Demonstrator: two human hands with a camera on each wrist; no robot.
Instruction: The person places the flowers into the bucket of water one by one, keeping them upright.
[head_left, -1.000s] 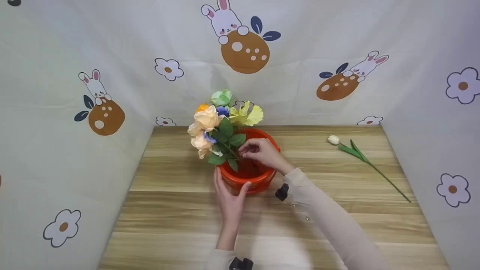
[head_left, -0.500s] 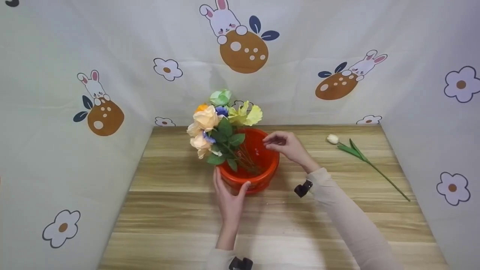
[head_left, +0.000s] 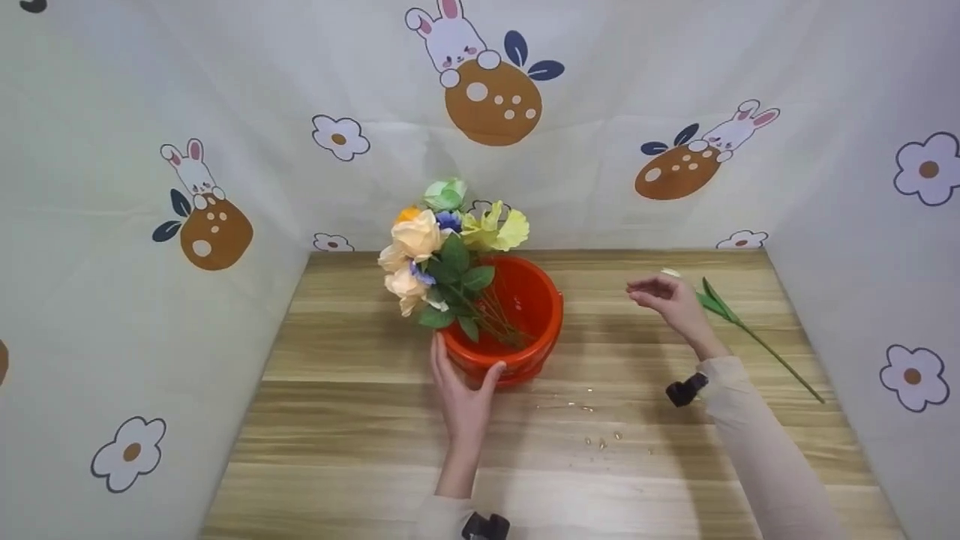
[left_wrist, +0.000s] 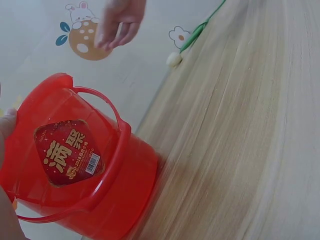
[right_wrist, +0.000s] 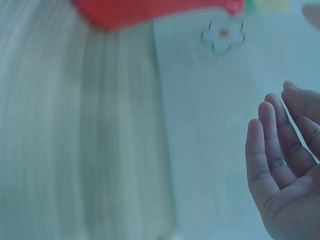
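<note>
A red plastic bucket (head_left: 555,315) stands on the table, holding a bunch of artificial flowers (head_left: 416,236) that lean left over its rim. Peach roses, a yellow bloom, a green one and small blue and orange ones make up the bunch. My left hand (head_left: 463,401) rests against the bucket's near left side, fingers and thumb spread and fairly straight. Out to the right, my right hand (head_left: 671,304) is in the air with nothing in its fingers, seen relaxed in the right wrist view. It partly hides the flower head of a white tulip (head_left: 765,349) lying on the table.
The wooden table (head_left: 337,442) is bounded by a patterned cloth (head_left: 577,172) behind and at both sides. Small shiny specks (head_left: 602,444) show on its surface, right of my left hand. A thin red handle (left_wrist: 112,107) hangs around the bucket.
My right hand has come off the flower stems inside the bucket and moved right, over towards the tulip. My left hand, the bucket and the bunch have stayed put.
</note>
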